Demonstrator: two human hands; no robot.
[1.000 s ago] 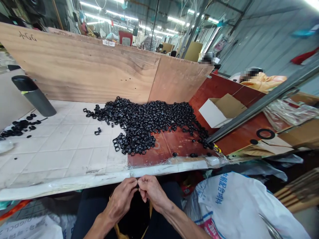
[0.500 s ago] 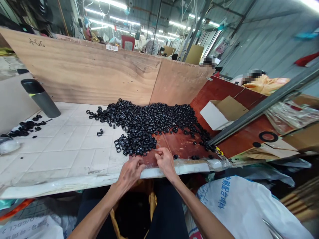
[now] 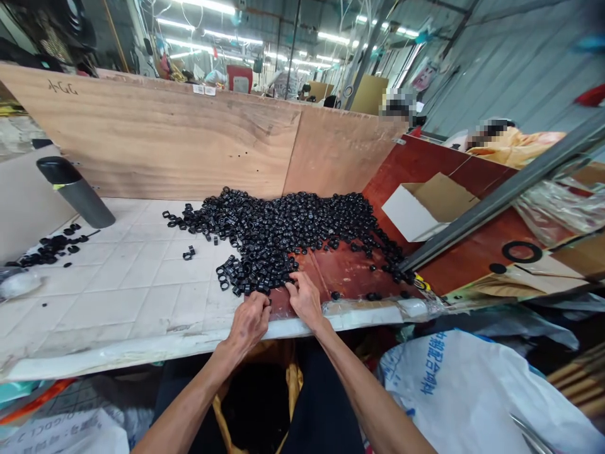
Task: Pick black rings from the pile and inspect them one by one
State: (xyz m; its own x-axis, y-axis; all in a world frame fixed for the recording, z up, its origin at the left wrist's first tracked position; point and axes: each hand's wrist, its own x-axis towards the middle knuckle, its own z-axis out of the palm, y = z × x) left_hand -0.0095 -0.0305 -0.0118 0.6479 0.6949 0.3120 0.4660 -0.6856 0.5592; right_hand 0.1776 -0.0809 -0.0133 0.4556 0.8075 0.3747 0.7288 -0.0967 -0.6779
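A big heap of small black rings [image 3: 283,230] covers the middle of the table [image 3: 118,296]. My left hand [image 3: 249,321] rests at the heap's near edge, fingers curled onto the closest rings. Just to its right, my right hand [image 3: 305,297] touches the same edge with its fingertips among the rings. Whether either hand has a ring pinched is hidden by the fingers. A smaller scatter of black rings [image 3: 50,247] lies at the far left.
A dark cylindrical flask [image 3: 75,192] leans at the back left. Plywood boards [image 3: 179,135] wall the table's rear. An open cardboard box [image 3: 425,205] and a slanted metal bar [image 3: 496,198] sit at the right. A white sack [image 3: 463,391] stands below.
Both hands rose from my lap below the table edge, reached over the edge and now touch the near side of the ring heap.
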